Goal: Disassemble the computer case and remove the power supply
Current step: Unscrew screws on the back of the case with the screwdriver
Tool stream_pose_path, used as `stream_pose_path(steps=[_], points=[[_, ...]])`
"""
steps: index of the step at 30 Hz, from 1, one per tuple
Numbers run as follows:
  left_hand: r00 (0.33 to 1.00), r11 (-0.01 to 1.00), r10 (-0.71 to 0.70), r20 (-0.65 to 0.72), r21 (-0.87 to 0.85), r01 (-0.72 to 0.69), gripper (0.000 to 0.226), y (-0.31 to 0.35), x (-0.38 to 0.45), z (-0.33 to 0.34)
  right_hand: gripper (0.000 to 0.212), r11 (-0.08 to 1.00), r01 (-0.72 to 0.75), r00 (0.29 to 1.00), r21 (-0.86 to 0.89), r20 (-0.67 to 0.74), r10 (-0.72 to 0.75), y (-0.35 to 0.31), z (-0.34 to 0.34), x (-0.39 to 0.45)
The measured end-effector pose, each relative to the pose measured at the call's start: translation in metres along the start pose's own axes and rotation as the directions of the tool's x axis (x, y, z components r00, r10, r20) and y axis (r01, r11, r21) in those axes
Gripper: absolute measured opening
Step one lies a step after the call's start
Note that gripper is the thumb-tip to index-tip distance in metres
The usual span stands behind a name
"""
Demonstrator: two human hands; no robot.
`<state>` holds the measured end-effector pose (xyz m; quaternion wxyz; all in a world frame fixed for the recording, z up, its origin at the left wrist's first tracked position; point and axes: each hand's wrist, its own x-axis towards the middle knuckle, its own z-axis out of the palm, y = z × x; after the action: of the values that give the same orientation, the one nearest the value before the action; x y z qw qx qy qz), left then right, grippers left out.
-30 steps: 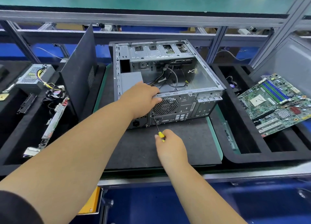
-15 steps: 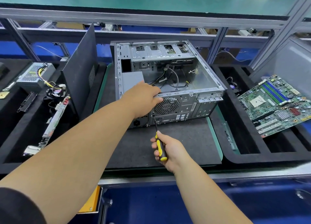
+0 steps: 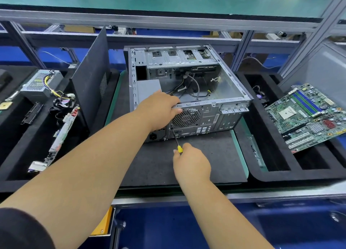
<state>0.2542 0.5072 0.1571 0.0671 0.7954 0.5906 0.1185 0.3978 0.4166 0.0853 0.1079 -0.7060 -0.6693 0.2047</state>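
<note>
Going by what lies around me, the stripping is well along. On my far left a loose power supply [image 3: 40, 82] with its cable bundle sits in the black tray [image 3: 11, 175], with a fan and long cards just beside it. The side panel [image 3: 89, 84] is off and leans upright between that tray and the computer case [image 3: 187, 91]. On my right a motherboard [image 3: 307, 116] rests tilted in another tray.

The case lies open on the bench mat [image 3: 206, 164], its main bay holding only loose cables. A grey box [image 3: 148, 87] in its near-left corner, with a power socket on the rear face below, I take for this case's own supply, so it is not out yet.

My left hand [image 3: 159, 110] grips the case's upper rear edge, fingers curled over the rim. My right hand [image 3: 191, 164] is clenched round the yellow screwdriver [image 3: 177, 140], its tip at a rear-panel screw just below my left hand.
</note>
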Motion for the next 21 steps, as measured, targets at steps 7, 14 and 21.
stream_pose_path(steps=[7, 14, 21], points=[[1.000, 1.000, 0.001, 0.014, -0.010, -0.001, 0.020, 0.000, 0.000, 0.000, 0.047, 0.328, -0.655, 0.729, 0.681, 0.683, 0.037, 0.010, -0.003, 0.012], [1.000, 1.000, 0.006, 0.007, -0.019, -0.005, 0.018, 0.000, -0.001, 0.000, 0.039, -0.080, -0.749, 0.658, 0.657, 0.726, -0.201, 0.020, 0.004, 0.007], [1.000, 1.000, -0.005, 0.018, -0.008, 0.005, 0.024, 0.001, -0.001, -0.001, 0.039, 0.605, -0.485, 0.846, 0.631, 0.513, 0.143, 0.001, -0.003, 0.006]])
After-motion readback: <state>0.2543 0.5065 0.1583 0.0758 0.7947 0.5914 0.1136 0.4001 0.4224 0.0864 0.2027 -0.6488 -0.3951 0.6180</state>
